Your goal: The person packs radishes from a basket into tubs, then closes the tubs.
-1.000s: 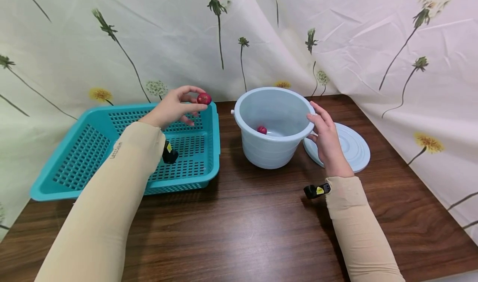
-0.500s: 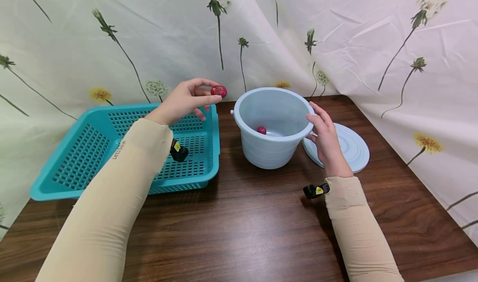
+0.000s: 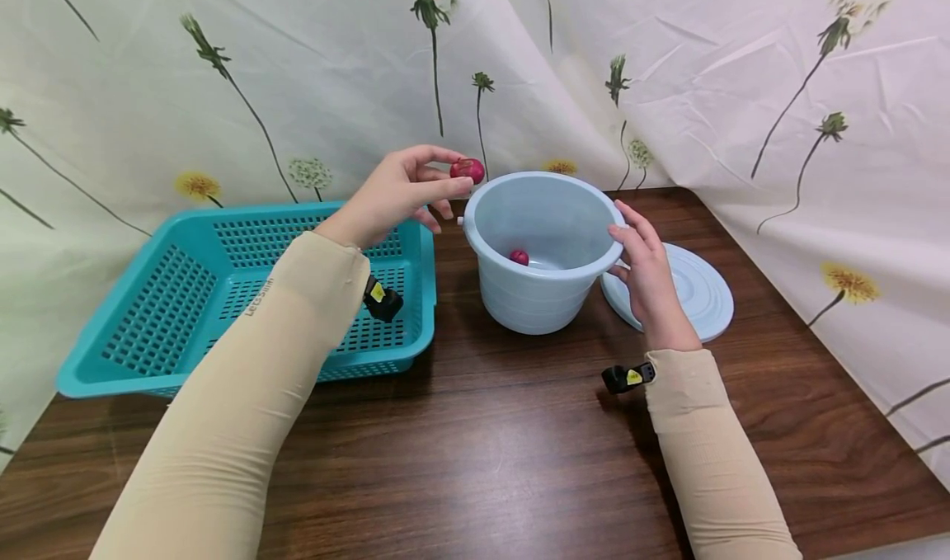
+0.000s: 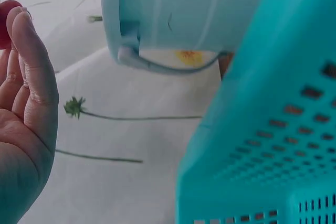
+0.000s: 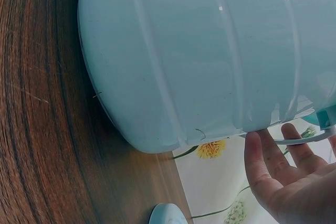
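In the head view my left hand (image 3: pixel 401 190) pinches a small, round red fruit (image 3: pixel 467 171), plum-like, between thumb and fingertips. It hangs above the gap between the teal basket and the bucket, close to the bucket's left rim. The light blue bucket (image 3: pixel 530 300) stands upright, and a second red fruit (image 3: pixel 519 257) lies on its bottom. My right hand (image 3: pixel 646 263) grips the bucket's right rim. From the right wrist view, the thumb (image 5: pixel 254 153) lies against the bucket's outer wall, near the wire-like handle (image 5: pixel 310 139).
A teal perforated basket (image 3: pixel 119 370) sits on the left of the brown wooden table (image 3: pixel 475 461). To the right of the bucket, a round light blue lid (image 3: pixel 701 292) lies flat, partly behind my right hand. A flower-printed cloth (image 3: pixel 334 73) hangs behind the table.
My left hand has carried the red fruit rightward and slightly up, from over the basket to near the bucket's left rim. My right hand and the bucket have stayed in place.
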`<state>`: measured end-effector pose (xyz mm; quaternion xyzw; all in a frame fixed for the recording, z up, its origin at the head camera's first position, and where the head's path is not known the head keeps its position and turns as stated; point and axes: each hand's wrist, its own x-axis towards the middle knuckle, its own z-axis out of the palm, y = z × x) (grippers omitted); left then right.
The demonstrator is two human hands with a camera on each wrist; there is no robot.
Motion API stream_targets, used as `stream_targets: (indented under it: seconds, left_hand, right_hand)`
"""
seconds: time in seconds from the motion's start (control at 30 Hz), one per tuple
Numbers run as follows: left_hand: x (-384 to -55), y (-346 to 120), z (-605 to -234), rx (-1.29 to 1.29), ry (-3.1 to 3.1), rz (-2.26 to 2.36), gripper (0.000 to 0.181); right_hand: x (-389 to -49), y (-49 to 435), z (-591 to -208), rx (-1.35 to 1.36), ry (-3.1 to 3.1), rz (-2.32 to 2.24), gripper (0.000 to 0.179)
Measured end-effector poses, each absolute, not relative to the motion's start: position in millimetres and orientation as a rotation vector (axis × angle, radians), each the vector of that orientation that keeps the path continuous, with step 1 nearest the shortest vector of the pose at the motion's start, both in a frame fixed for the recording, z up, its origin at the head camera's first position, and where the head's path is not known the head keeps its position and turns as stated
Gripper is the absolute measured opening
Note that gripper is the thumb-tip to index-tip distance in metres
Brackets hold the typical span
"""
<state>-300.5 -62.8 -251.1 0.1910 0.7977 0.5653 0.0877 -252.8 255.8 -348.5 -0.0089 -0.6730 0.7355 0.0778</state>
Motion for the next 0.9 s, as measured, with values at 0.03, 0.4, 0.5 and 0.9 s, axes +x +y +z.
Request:
stream_targets:
  seconds: [0.03,0.4,0.5,0.9]
  left_hand:
    - [-299.7,-60.4,-250.4,0.568,2.364,1.686,0.049]
    - [-291.0,-17.8,-247.1,0.62,2.286,1.635,0.041]
    - [-290.6,-5.8,-248.9,0.643,2.247,1.646,0.039]
    - [-289.5,30.2,-260.9,0.622,2.247,1.604,0.048]
  right_hand:
    - [-253.0,255.7,-348.5,-0.025,-2.017,2.201,0.052]
    - [-253.3,256.3,-347.8,-0.03,-2.017,2.218,0.053]
    - [-252.8,256.9,-348.1,-0.041,-2.018,2.226,0.053]
    - [-255.4,257.6,-348.2,-0.036,-2.033,2.204,0.054]
